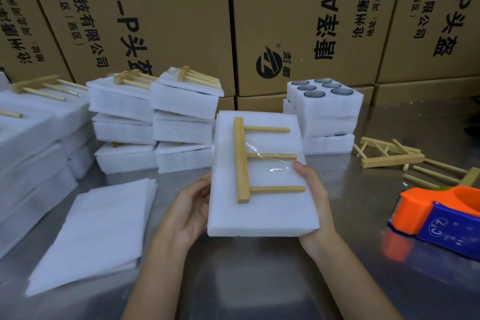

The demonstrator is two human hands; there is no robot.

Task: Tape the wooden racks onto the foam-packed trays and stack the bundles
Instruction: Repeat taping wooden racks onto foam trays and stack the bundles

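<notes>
both hands hold one bundle [259,205] off the counter [233,280]: left hand [191,212] cups its left edge, right hand [313,197] grips the right edge, thumb on top. rack [245,161] taped flat, 3 pegs, probably ready to stack. 2 loose racks [392,154] and 1 tape dispenser [439,212] on the right; 3 untaped trays [324,109] behind.

A wooden rack [242,161] is laid on a foam tray [259,210]; taped stacks [155,122] are ranged behind-left, a tape dispenser [439,213] right.
</notes>
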